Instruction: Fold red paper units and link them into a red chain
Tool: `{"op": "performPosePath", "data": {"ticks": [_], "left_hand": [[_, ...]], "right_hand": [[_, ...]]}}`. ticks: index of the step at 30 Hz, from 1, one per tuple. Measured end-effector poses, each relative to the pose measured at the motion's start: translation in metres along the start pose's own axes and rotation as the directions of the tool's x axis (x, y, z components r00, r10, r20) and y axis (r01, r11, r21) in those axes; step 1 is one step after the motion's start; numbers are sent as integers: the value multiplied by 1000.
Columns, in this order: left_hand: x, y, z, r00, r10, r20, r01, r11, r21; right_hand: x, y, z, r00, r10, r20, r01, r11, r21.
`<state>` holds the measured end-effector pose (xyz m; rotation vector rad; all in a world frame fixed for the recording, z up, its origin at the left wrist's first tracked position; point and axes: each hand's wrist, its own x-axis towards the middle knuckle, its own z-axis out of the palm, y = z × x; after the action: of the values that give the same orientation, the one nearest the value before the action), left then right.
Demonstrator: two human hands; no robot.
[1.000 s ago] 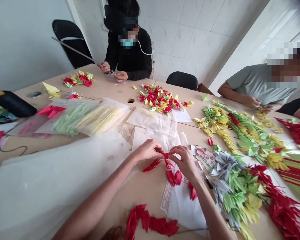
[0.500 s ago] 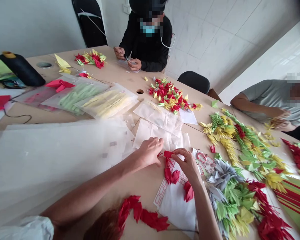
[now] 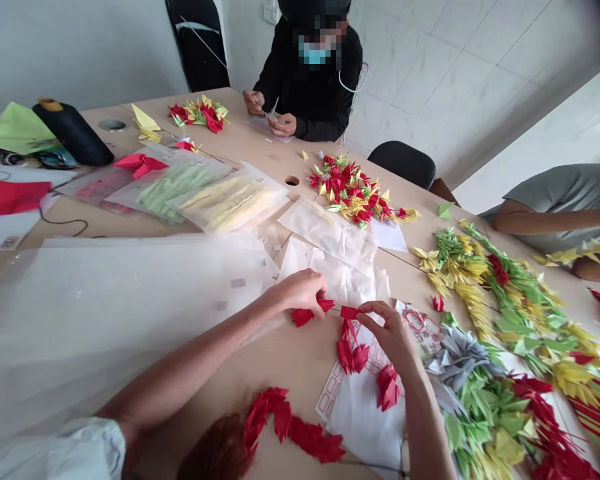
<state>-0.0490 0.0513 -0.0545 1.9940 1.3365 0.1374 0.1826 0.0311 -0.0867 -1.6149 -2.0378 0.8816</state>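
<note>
Two translucent bags (image 3: 327,225) lie beyond the left hand (image 3: 300,290), which pinches red paper (image 3: 303,317); the right hand (image 3: 389,327) pinches a red strip (image 3: 349,312) near grey paper (image 3: 461,353).

A small red paper tab (image 3: 349,312) is in the middle of the frame, between the left hand (image 3: 303,290) and the right hand (image 3: 387,327), over the wide tan tabletop (image 3: 257,373). Big cloudy plastic sheets (image 3: 145,280) lie at middle left. Behind them is a clear plastic bag (image 3: 271,197) with yellow paper strips (image 3: 225,200) in it. A fat black thread cone (image 3: 75,133) lies at upper left. A curvy red folded-paper chain (image 3: 283,420) is at bottom middle, left of a white sheet (image 3: 363,417). Gray folded papers (image 3: 460,353) lie at lower right.
</note>
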Motion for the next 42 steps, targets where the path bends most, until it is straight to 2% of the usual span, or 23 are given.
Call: {"op": "performPosePath", "data": {"ticks": [4,9,14,21,26,31,33,36,39,42], "left_hand": [[3,-4,3,999,50,8,-49,995,-85],[3,1,6,995,91,35,-84,981,-174],[5,0,7,992,113,51,-97,964,-248],[4,-5,5,996,91,11,-84,955,-285],[5,-1,7,997,70,-15,-71,961,-268],[8,0,11,999,21,-38,-29,968,-249],[7,0,9,999,25,-24,-30,963,-266],[5,-4,5,999,46,11,-40,947,-317],[4,-9,2,992,52,114,2,903,-429],[6,-14,3,982,70,174,19,886,-464]], "right_hand": [[-3,-8,1,999,-29,-40,27,998,-58],[-2,-20,14,988,-145,-50,146,989,26],[1,-18,28,991,-103,-89,118,976,186],[2,-13,29,992,-79,-96,98,973,210],[0,-19,34,980,-115,-164,146,971,191],[-8,-39,36,925,-268,-270,288,957,38],[-10,-42,35,912,-292,-288,306,952,5],[-9,-37,32,931,-196,-309,224,973,57],[-5,-27,31,948,-70,-312,123,980,155],[-3,-20,32,960,-10,-280,72,975,211]]}}
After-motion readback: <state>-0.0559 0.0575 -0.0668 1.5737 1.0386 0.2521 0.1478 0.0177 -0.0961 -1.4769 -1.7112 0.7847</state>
